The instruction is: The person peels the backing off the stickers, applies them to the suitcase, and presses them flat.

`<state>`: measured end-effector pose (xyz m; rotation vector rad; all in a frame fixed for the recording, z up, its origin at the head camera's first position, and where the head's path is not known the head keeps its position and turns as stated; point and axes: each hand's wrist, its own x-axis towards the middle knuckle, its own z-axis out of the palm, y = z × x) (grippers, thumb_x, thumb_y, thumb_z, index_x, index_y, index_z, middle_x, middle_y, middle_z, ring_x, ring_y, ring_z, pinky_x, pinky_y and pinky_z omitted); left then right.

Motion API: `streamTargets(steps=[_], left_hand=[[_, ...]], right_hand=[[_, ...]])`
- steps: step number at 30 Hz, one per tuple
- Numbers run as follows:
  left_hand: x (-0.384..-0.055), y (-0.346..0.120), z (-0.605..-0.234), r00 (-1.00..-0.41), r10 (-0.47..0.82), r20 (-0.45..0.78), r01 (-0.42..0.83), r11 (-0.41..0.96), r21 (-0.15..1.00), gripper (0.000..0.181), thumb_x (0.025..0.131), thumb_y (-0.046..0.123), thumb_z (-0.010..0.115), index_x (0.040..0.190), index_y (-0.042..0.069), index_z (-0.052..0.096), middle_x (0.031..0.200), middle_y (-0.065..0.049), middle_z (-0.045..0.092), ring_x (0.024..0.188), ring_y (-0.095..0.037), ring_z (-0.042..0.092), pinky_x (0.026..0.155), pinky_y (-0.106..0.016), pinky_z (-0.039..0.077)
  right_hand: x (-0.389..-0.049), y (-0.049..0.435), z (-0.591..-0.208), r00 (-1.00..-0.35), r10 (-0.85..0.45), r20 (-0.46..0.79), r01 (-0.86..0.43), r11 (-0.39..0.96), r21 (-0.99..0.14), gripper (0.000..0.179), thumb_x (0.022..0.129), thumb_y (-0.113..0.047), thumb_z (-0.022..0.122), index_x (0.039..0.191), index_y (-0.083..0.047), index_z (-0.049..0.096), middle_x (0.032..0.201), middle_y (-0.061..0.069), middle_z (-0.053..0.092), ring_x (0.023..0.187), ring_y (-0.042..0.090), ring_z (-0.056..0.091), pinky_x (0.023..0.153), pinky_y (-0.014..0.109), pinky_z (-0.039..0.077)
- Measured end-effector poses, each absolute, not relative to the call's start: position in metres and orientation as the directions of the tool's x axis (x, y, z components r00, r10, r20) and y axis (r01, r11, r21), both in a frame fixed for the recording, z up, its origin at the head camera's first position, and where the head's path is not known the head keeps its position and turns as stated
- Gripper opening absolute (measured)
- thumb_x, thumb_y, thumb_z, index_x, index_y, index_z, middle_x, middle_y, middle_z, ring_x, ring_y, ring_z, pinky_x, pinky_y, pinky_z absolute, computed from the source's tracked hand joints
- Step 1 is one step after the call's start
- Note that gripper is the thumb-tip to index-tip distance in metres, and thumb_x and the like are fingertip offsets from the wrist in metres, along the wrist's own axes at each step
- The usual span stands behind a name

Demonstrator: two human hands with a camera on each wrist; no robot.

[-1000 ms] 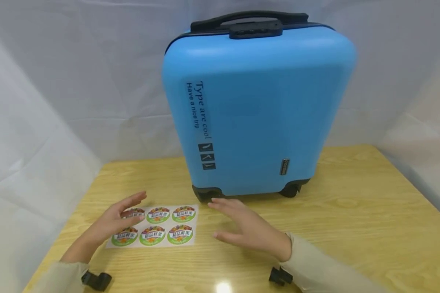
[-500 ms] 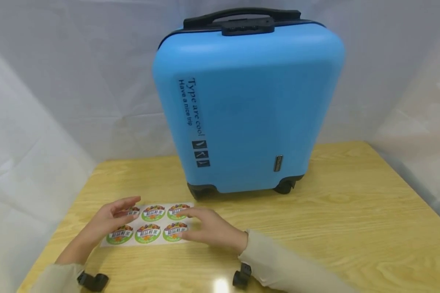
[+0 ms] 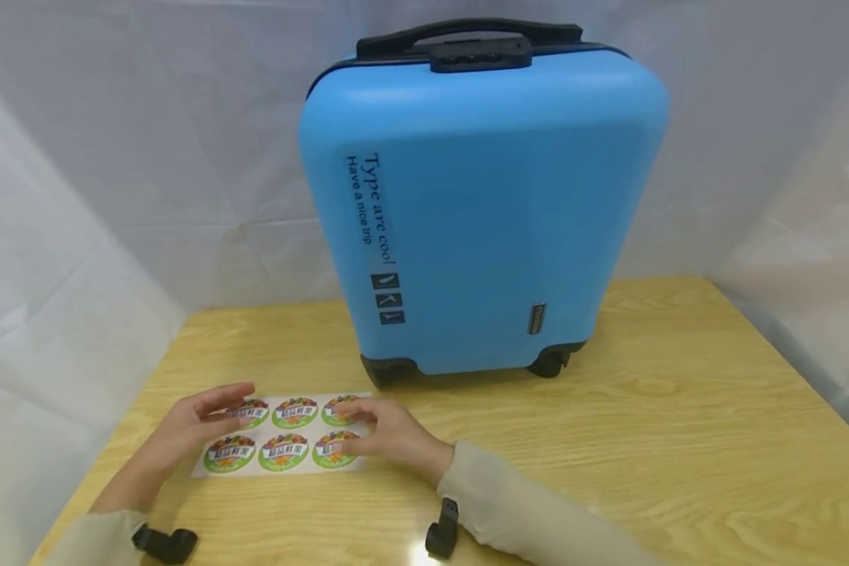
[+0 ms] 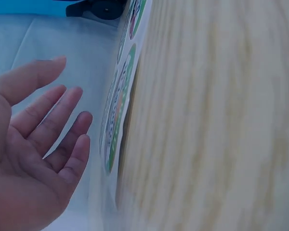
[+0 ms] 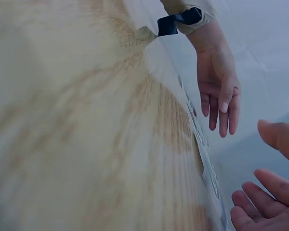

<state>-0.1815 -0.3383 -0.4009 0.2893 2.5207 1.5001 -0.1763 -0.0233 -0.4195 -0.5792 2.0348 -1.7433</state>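
Note:
A white sticker sheet [image 3: 314, 465] with several round, colourful fruit-label stickers lies flat on the wooden table. My left hand [image 3: 184, 428] is over its left end, fingers loosely bent and parted from the thumb. In the left wrist view, the left palm [image 4: 26, 178] holds nothing, and the sheet [image 4: 118, 120] lies just beyond the fingertips. Over the sheet's right end is my right hand [image 3: 396, 436], thumb and fingers apart, partly covering the two rightmost stickers. The right wrist view shows this hand [image 5: 274, 202] with a gap between thumb and fingers.
A blue suitcase [image 3: 467, 220] with a black handle [image 3: 467, 31] stands upright behind the sheet, on the wooden table [image 3: 679, 440]. White cloth [image 3: 113, 196] hangs behind and at both sides. Black wrist cameras sit on both sleeves.
My right hand has moved left from beside the suitcase's base to over the sheet's right end. The left hand has shifted slightly left. The head view has turned a little to the right.

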Motion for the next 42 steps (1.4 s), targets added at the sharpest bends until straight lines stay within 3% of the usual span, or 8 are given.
streamTargets(steps=[7, 11, 14, 21, 23, 29, 36, 42], left_hand=[[-0.182, -0.351, -0.405, -0.958, 0.271, -0.090, 0.045, 0.453, 0.890, 0.057, 0.090, 0.013, 0.063, 0.136, -0.009, 0.039, 0.119, 0.009, 0.063, 0.099, 0.002, 0.059, 0.080, -0.019, 0.051], [-0.181, -0.358, -0.406, -0.961, 0.254, -0.108, 0.013, 0.433, 0.901, 0.057, 0.089, 0.012, 0.064, 0.136, -0.010, 0.039, 0.114, 0.018, 0.063, 0.099, 0.006, 0.057, 0.080, -0.014, 0.048], [-0.181, -0.361, -0.409, -0.959, 0.252, -0.133, 0.000, 0.466, 0.885, 0.060, 0.088, 0.013, 0.066, 0.136, -0.009, 0.039, 0.117, 0.017, 0.062, 0.099, 0.006, 0.057, 0.081, -0.014, 0.047], [-0.181, -0.366, -0.417, -0.958, 0.243, -0.152, 0.027, 0.605, 0.795, 0.059, 0.082, 0.022, 0.072, 0.132, 0.000, 0.051, 0.135, -0.019, 0.051, 0.099, 0.009, 0.053, 0.082, -0.014, 0.045], [-0.180, -0.366, -0.418, -0.961, 0.246, -0.129, 0.064, 0.648, 0.759, 0.056, 0.081, 0.025, 0.073, 0.130, 0.003, 0.055, 0.137, -0.021, 0.048, 0.100, 0.012, 0.049, 0.082, -0.011, 0.041], [-0.179, -0.358, -0.417, -0.959, 0.273, -0.073, 0.155, 0.726, 0.670, 0.052, 0.083, 0.032, 0.071, 0.129, 0.011, 0.058, 0.139, -0.021, 0.046, 0.108, 0.001, 0.048, 0.084, -0.009, 0.037], [-0.180, -0.347, -0.416, -0.951, 0.302, -0.071, 0.182, 0.727, 0.663, 0.055, 0.080, 0.030, 0.074, 0.129, 0.009, 0.058, 0.136, -0.026, 0.046, 0.115, -0.037, 0.051, 0.084, -0.010, 0.037], [-0.178, -0.329, -0.416, -0.928, 0.356, -0.106, 0.168, 0.657, 0.735, 0.054, 0.080, 0.028, 0.074, 0.128, 0.009, 0.059, 0.136, -0.025, 0.047, 0.117, -0.039, 0.050, 0.085, -0.013, 0.041]], right_hand=[[-0.179, -0.029, -0.427, -0.876, -0.481, -0.032, -0.071, 0.194, -0.978, 0.047, 0.077, -0.005, 0.076, 0.121, -0.006, 0.062, 0.120, 0.003, 0.063, 0.117, 0.019, 0.055, 0.097, 0.025, 0.044], [-0.181, -0.032, -0.430, -0.876, -0.481, -0.025, -0.099, 0.231, -0.968, 0.047, 0.078, -0.004, 0.075, 0.122, -0.006, 0.061, 0.119, 0.003, 0.064, 0.115, 0.018, 0.056, 0.098, 0.025, 0.043], [-0.182, -0.033, -0.433, -0.872, -0.490, -0.018, -0.142, 0.287, -0.947, 0.047, 0.077, -0.004, 0.075, 0.122, -0.006, 0.062, 0.120, 0.003, 0.064, 0.115, 0.017, 0.056, 0.098, 0.024, 0.042], [-0.182, -0.030, -0.431, -0.847, -0.530, 0.043, -0.301, 0.410, -0.861, 0.046, 0.074, -0.001, 0.076, 0.118, -0.007, 0.065, 0.119, 0.004, 0.065, 0.117, 0.017, 0.055, 0.097, 0.025, 0.042], [-0.182, -0.029, -0.429, -0.837, -0.544, 0.061, -0.331, 0.415, -0.848, 0.046, 0.075, -0.001, 0.075, 0.119, -0.006, 0.064, 0.121, 0.005, 0.064, 0.119, 0.019, 0.053, 0.097, 0.025, 0.042], [-0.181, -0.026, -0.429, -0.831, -0.555, 0.039, -0.374, 0.505, -0.778, 0.050, 0.078, -0.006, 0.075, 0.125, -0.007, 0.060, 0.130, 0.002, 0.058, 0.121, 0.021, 0.051, 0.098, 0.026, 0.042], [-0.178, -0.013, -0.428, -0.807, -0.590, 0.026, -0.422, 0.545, -0.724, 0.050, 0.081, -0.011, 0.074, 0.128, -0.006, 0.058, 0.131, 0.003, 0.057, 0.124, 0.019, 0.049, 0.102, 0.027, 0.039], [-0.174, 0.015, -0.428, -0.790, -0.613, -0.002, -0.401, 0.521, -0.754, 0.048, 0.081, -0.012, 0.074, 0.127, -0.008, 0.059, 0.132, 0.002, 0.056, 0.124, 0.018, 0.049, 0.102, 0.028, 0.040]])
